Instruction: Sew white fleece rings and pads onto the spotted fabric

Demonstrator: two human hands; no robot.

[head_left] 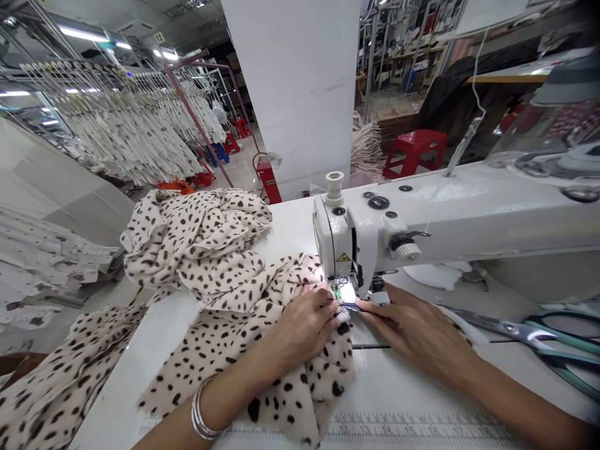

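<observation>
Cream spotted fabric point(201, 250), left hand point(302, 325), right hand point(412, 331), one sewing machine point(445, 219)

A garment factory: industrial sewing machine point(450, 219), racks of hanging clothes point(112, 125).

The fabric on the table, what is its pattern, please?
Cream fabric with dark spots, in the head view.
</observation>
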